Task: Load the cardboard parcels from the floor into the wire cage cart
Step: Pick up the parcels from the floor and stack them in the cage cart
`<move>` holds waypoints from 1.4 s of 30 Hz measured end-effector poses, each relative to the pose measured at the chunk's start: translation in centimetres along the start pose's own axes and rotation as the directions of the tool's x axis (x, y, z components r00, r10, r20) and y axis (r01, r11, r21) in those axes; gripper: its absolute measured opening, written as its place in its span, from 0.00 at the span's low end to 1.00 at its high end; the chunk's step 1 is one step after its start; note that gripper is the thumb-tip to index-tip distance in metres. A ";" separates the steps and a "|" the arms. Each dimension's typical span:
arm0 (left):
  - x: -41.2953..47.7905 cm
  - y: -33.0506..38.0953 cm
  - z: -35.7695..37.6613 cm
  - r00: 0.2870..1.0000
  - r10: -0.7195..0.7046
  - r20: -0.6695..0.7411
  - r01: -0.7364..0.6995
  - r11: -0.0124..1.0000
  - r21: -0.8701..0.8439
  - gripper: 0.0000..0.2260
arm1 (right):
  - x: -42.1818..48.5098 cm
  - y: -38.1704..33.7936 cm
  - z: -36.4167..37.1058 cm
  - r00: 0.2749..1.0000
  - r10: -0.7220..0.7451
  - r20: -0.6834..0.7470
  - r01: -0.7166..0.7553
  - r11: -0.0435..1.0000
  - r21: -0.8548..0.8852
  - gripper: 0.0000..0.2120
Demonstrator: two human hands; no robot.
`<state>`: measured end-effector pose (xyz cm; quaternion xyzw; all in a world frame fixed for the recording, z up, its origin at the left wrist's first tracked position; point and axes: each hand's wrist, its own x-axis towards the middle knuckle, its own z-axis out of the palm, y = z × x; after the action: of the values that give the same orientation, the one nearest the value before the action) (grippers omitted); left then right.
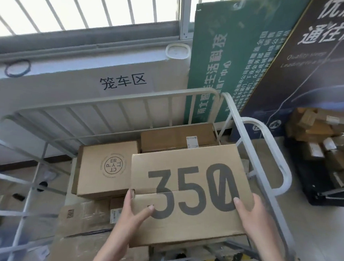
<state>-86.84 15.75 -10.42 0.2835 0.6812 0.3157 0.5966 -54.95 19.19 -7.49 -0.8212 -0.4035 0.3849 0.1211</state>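
Both hands hold one cardboard parcel (188,193) — a flat box printed with a large dark "350" — over the inside of the wire cage cart (115,103). The left hand (133,216) clasps the box's near left corner, thumb lying on the top face just below the "3", fingers up along the left edge. The right hand (252,217) grips the near right side, thumb resting on the top beside the "0". The box sits slightly tilted, its right edge close to the cart's white tubular right rail (267,158).

Inside the cart, other parcels are already stacked. A box with a round stamped logo (106,168) lies just left of the held parcel and partly under its left edge. Behind it, against the cart's back bars, is a brown box with a white label (176,137). Lower down, at the left, more cardboard (86,216) shows beneath these, with a small label.

Beyond the cart, a white wall carries a paper sign with black characters (123,83). A green board (230,62) and a dark poster (320,59) lean to the right. Further right — well apart from the cart — a heap of small parcels (322,138) rests on a dark platform on the floor.
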 end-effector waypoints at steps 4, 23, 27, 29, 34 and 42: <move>-2.5 -2.3 -10.3 0.951 0.014 -0.308 0.036 0.987 0.157 0.41 | -6.7 -3.2 6.7 0.987 -0.070 0.148 0.065 0.997 0.037 0.33; 11.4 -24.2 -34.7 0.899 -0.399 -0.180 0.422 0.900 0.112 0.30 | -6.1 -3.0 43.1 0.887 0.290 0.360 -0.288 0.956 -0.062 0.16; 17.2 -27.6 -33.1 0.921 -0.384 -0.069 0.390 0.905 0.173 0.27 | -3.5 -0.5 45.7 0.895 0.372 0.248 -0.376 0.926 -0.035 0.17; 19.2 -28.4 -32.0 0.922 -0.383 -0.060 0.388 0.909 0.154 0.25 | -2.5 0.3 46.4 0.923 0.331 0.197 -0.338 0.941 0.003 0.20; 21.6 -29.5 -29.7 0.908 -0.410 -0.085 0.418 0.898 0.136 0.28 | -0.6 0.6 46.9 0.962 0.218 0.163 -0.214 0.976 -0.038 0.26; 21.9 -29.5 -26.4 0.907 -0.388 -0.162 0.415 0.889 0.194 0.39 | -0.6 -1.1 47.5 0.907 0.117 0.404 -0.122 0.992 -0.016 0.22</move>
<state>-116.14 11.13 -44.67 0.1825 0.7904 0.1230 0.5717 -90.47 14.16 -38.61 -0.7464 -0.3669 0.5550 0.0155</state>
